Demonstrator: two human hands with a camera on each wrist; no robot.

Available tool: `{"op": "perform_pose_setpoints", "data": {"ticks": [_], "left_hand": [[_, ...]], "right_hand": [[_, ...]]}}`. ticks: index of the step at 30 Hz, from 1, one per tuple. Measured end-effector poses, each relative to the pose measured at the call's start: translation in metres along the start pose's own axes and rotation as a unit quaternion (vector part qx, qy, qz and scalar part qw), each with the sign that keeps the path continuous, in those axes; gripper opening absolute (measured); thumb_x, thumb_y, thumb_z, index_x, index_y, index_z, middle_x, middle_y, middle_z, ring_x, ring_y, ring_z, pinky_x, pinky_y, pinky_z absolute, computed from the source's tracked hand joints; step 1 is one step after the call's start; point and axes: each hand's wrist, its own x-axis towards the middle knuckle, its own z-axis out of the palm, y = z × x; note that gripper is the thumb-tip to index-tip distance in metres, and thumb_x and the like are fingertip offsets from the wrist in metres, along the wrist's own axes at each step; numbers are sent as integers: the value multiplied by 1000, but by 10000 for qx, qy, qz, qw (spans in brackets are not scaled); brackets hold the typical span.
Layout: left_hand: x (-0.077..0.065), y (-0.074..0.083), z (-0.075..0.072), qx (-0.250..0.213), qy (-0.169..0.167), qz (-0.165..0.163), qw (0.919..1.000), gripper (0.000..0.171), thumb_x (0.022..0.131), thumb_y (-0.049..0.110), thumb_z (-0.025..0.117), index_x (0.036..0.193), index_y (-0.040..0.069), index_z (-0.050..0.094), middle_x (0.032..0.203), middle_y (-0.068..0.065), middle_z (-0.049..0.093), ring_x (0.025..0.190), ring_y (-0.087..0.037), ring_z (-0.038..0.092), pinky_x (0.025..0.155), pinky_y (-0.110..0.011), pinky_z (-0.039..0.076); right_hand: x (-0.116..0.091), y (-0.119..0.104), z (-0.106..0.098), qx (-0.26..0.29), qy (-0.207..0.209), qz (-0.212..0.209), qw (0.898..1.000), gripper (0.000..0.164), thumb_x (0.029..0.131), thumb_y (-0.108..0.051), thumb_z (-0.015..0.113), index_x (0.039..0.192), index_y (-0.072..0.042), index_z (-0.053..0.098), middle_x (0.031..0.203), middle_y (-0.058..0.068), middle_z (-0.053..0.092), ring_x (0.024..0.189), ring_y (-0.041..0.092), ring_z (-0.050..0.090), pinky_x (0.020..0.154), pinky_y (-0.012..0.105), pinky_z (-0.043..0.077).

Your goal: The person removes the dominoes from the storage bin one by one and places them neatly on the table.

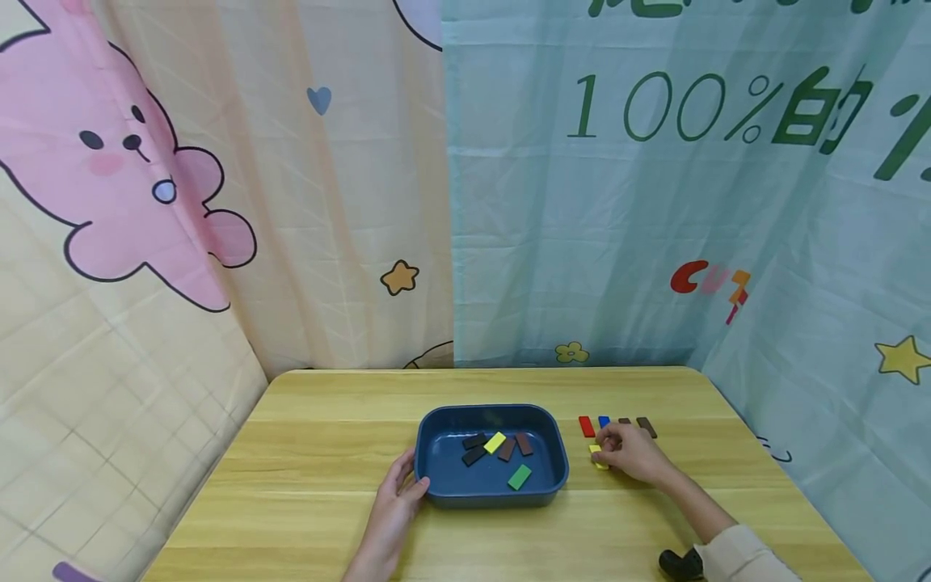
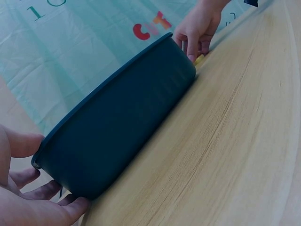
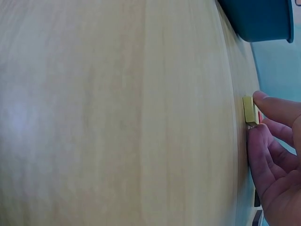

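A dark blue rectangular bin (image 1: 494, 500) stands on the wooden table. My left hand (image 1: 393, 505) grips its left end, thumb at the rim and fingers against the wall below, as the left wrist view shows. Beyond the bin's right end, my right hand (image 1: 634, 457) pinches a small yellow block (image 3: 250, 110) by its ends, low at the tabletop. Just behind that hand lie a red block (image 1: 586, 427), a blue block (image 1: 604, 421) and dark brown blocks (image 1: 646, 428) in a row, partly hidden by the fingers.
Inside the bin lie black blocks (image 1: 474, 456), a yellow block (image 1: 494, 443), brown blocks (image 1: 524, 444) and a green block (image 1: 520, 478). A black object (image 1: 680, 564) is by the right sleeve. Printed curtains (image 1: 567, 242) hang behind the table (image 1: 313, 453).
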Motion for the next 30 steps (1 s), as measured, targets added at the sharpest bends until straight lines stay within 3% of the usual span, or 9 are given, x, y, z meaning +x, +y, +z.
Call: {"op": "perform_pose_setpoints", "data": {"ticks": [12,21,30], "left_hand": [[0,-1,0,-56,38,-30,10000,62,105,1,52,160,-5,24,162,-31,24,145,-46,32,117,-57,33],[1,-2,0,-76,-23,82,9999,63,105,0,52,160,-6,23,162,-32,24,145,-45,31,116,-54,36],[1,-1,0,-69,-36,36,10000,63,105,1,52,160,-5,22,162,-32,22,146,-46,30,117,-56,33]], "right_hand": [[3,-9,-3,-173,262,306,9990,20,88,-15,84,99,-4,70,79,-1,58,73,18,57,59,27,50],[11,-26,-10,-376,281,-45,9989,14,90,-13,81,96,-5,72,77,-4,59,71,17,57,58,28,49],[20,-37,-10,-282,-11,-468,9985,19,91,-16,81,101,-3,72,81,-6,62,73,14,59,64,27,54]]}}
